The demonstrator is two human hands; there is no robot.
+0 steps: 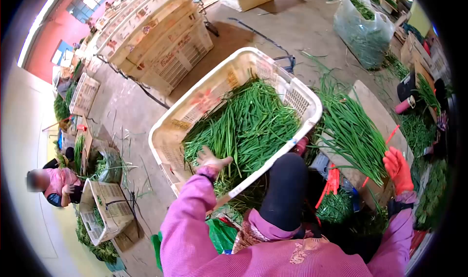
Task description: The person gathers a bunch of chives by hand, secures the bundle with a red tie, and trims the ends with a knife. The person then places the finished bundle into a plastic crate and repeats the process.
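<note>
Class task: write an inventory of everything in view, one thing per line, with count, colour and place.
large crate: one, off-white, centre
loose greens: many, green, inside it
bunch of greens: one, green, on the board
board: one, grey-brown, right
red strips: several, red, below the board
crate stack: one, off-white, upper left
smaller crates: at least two, off-white, left
plastic bag: one, translucent, upper right
green bag: one, green, lower centre
pink cylinder: one, pink, far right
co-worker: one, pink top, far left
left hand: one, pale, over the large crate
right hand: one, orange-red, at the bunch
Edge clutter: too small to count
</note>
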